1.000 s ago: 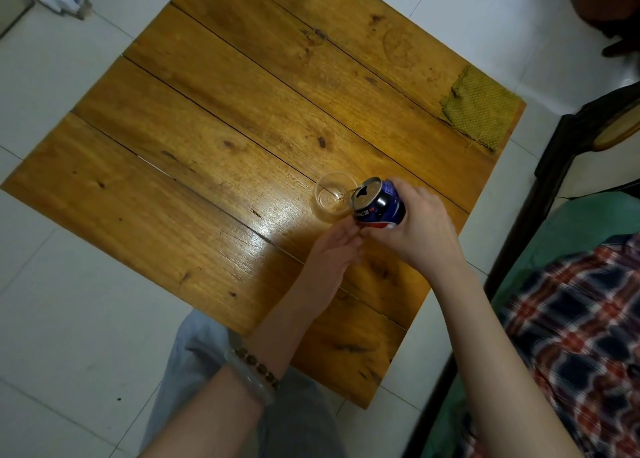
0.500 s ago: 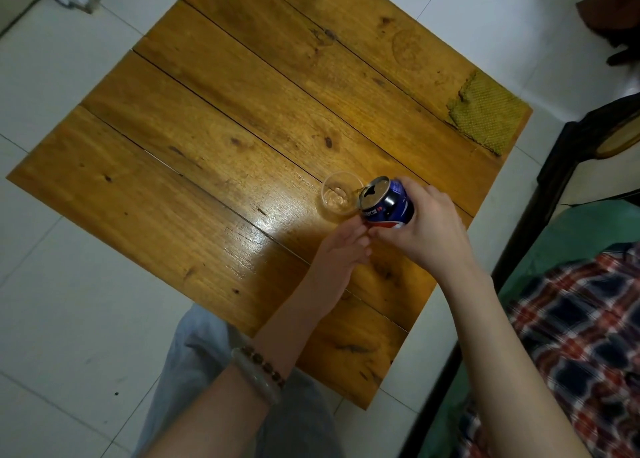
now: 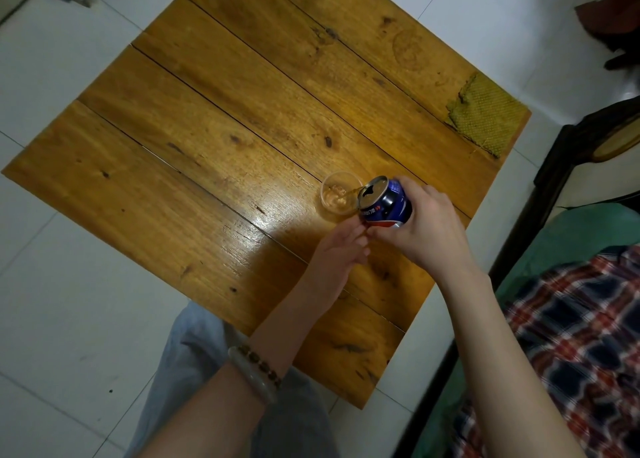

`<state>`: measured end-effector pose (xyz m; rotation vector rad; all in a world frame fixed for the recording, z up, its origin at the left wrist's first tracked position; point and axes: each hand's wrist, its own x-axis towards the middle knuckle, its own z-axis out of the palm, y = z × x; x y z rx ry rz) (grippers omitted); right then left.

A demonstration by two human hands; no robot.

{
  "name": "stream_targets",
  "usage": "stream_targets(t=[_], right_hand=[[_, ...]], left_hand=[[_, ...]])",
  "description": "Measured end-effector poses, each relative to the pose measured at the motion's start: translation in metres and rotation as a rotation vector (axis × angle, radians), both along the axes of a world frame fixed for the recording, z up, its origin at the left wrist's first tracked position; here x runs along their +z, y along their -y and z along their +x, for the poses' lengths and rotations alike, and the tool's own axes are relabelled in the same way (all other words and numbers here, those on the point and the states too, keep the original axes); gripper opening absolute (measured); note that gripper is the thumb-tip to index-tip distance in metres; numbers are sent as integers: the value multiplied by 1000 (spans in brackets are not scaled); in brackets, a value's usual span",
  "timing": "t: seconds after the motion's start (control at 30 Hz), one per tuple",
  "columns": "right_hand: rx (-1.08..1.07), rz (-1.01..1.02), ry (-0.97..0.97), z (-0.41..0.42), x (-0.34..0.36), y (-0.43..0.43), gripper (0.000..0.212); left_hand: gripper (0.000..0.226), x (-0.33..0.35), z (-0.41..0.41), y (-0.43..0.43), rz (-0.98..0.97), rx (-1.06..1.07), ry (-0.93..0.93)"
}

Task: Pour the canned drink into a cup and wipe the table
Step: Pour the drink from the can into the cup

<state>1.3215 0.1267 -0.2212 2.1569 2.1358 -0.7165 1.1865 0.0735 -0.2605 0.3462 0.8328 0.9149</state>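
Observation:
A clear plastic cup (image 3: 337, 194) stands on the wooden table (image 3: 242, 118), right of the middle. My right hand (image 3: 427, 225) grips a blue drink can (image 3: 386, 201) and holds it tilted, its open top over the cup's right rim. A thin amber stream runs from the can into the cup, which has a little liquid in the bottom. My left hand (image 3: 337, 256) reaches from below with its fingers stretched to the cup's near side, under the can. Its fingertips are partly hidden, so I cannot tell whether they hold the cup.
A yellow-green cloth (image 3: 485, 114) lies flat at the table's far right corner. A dark chair frame (image 3: 557, 166) and a green cushion (image 3: 568, 243) stand close to the table's right edge. White tiled floor surrounds the table, and my knee (image 3: 197, 346) is below its near edge.
The can has tipped further over the cup and a stream of drink now runs into it. Both hands have stayed in place.

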Motion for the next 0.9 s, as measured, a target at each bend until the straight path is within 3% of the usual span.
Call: stream_targets(t=[0.9], right_hand=[[2,-4,26,4,6,0,80]], left_hand=[[43,8,3,0,-7,1,32]])
